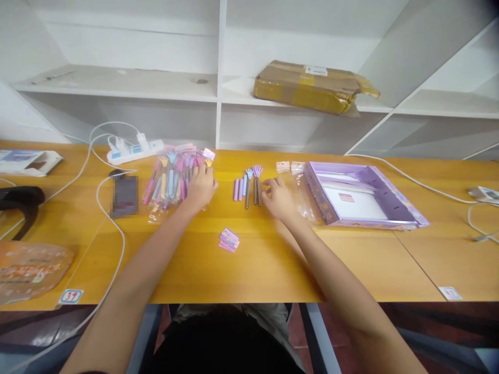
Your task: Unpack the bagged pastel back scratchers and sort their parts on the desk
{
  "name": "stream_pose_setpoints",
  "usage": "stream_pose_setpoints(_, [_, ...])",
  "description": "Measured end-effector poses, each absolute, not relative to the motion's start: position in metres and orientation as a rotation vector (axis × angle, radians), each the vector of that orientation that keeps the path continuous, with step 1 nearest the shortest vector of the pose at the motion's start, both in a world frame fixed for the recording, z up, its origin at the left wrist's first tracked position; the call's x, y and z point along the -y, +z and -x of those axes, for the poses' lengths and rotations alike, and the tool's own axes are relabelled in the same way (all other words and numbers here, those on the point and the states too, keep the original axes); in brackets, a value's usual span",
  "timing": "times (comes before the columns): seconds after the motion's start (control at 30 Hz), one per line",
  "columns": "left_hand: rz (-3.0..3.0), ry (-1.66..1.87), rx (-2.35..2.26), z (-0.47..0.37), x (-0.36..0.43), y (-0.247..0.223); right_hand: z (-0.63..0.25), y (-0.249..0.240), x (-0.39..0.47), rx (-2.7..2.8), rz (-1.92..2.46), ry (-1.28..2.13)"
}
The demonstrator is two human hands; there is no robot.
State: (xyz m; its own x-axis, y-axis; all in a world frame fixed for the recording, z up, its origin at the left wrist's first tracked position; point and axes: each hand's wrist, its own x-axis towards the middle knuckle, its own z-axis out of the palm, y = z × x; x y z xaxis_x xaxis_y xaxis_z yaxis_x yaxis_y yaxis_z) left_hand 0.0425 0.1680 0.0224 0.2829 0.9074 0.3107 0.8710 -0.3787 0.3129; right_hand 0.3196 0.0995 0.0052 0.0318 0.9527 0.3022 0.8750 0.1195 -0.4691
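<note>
My left hand (201, 188) has its fingers bent down onto a bagged back scratcher (209, 163) with a yellow hand-shaped head, at the right end of a pile of bagged back scratchers (171, 179). Its fingertips are partly hidden. My right hand (278, 198) is open, thumb and fingers apart, just right of several unwrapped scratchers with dark metal rods (255, 189). Their heads are blue and purple. Beside them lie purple handles (238, 189) and a blue handle (245, 185). Small printed cards (229, 240) overlap nearer to me.
A shallow purple box (366, 223) with a purple scratcher head and a card inside stands at right. Empty clear bags (306, 195) lie against it. Left are a power strip (134, 153), cables, a dark pixelated object (125, 196) and an orange bag (35, 270). A taped parcel (304, 85) rests on the shelf.
</note>
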Motion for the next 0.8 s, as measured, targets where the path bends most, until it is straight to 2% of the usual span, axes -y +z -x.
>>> stream_pose_setpoints(0.2, [-2.398, 0.229, -2.137, -0.054, -0.186, 0.031, -0.305, 0.005, -0.067, 1.887, 1.621, 0.247])
stream_pose_setpoints(0.47, [-2.344, 0.269, -2.143, -0.046, -0.180, 0.061, -0.309, -0.009, -0.059, 1.707, 1.459, 0.270])
stream_pose_setpoints(0.57, [-2.382, 0.420, -1.765, -0.037, -0.137, 0.069, -0.307, -0.006, -0.055, 1.558, 1.312, 0.491])
stream_pose_setpoints(0.67, [-2.278, 0.326, -1.192, -0.029, -0.086, 0.069, -0.296, -0.002, -0.047, 1.411, 1.023, 0.943])
stream_pose_setpoints(0.8, [-1.997, 0.299, -0.961, -0.014, -0.047, 0.058, -0.273, -0.002, -0.037, 1.301, 0.918, 1.210])
